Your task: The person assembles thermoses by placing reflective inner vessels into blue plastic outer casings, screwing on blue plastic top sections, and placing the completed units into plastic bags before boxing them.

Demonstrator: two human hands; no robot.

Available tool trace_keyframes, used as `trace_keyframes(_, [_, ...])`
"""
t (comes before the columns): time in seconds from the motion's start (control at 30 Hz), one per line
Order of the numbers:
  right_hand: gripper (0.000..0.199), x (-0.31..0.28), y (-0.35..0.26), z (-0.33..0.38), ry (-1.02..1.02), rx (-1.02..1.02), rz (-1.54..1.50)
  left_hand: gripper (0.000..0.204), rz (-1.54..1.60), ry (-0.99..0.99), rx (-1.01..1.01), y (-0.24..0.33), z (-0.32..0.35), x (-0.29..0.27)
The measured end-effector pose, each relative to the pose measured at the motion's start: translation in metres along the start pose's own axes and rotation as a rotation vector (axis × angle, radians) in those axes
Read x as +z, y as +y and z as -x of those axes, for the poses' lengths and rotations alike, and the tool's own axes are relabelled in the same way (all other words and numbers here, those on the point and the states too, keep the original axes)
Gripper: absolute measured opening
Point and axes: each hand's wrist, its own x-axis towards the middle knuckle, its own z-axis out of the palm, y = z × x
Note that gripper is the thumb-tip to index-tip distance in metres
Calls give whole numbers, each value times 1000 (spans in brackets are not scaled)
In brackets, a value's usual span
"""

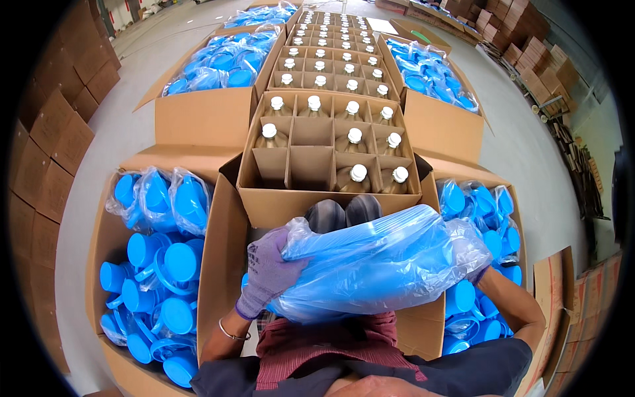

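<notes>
A clear plastic bag of blue plastic pieces [364, 264] is held across my lap, lying nearly level. My left hand [272, 268], in a purple knit glove, is closed round the bag's left end, thumb on top. My right hand [471, 250], also gloved, grips the right end; film covers part of its fingers. Just beyond the bag stands a cardboard box with dividers [311, 198]. White-capped clear bottles [354, 137] stand upright in several of its cells. Neither hand touches the box.
Open cartons of blue handled plastic pieces flank me, one at left [155, 264] and one at right [473, 311]. More divided boxes of bottles [321, 66] run ahead in a row, with further blue-filled cartons [225, 63] beside them. Stacked cardboard boxes [49, 152] line the left side.
</notes>
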Motion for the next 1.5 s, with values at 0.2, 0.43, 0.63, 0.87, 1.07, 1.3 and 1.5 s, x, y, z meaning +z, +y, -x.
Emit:
trace_keyframes(0.2, [29,6,-10,-29,70,-384,-3,37,541,-159,-404,-35,-31,-15])
trace_keyframes(0.43, [27,6,-99,-62,-134,-1062,521,37,895,-203,-409,-77,-32,-27])
trace_keyframes(0.63, [42,33,-119,-64,65,-840,443,40,794,-53,-347,-82,-1,-30])
trace_keyframes(0.87, [86,168,-146,-126,-349,-621,-400,33,988,667,-173,-99,108,-80])
trace_keyframes(1.07, [107,334,-227,-81,-589,-1132,-420,46,-268,708,-105,-115,170,-158])
trace_keyframes(1.3, [81,397,-301,-126,-807,-1107,-409,41,583,752,-214,-199,180,-250])
trace_keyframes(1.5, [72,430,-227,-193,-517,-1178,6,44,1625,1129,-119,-282,197,-285])
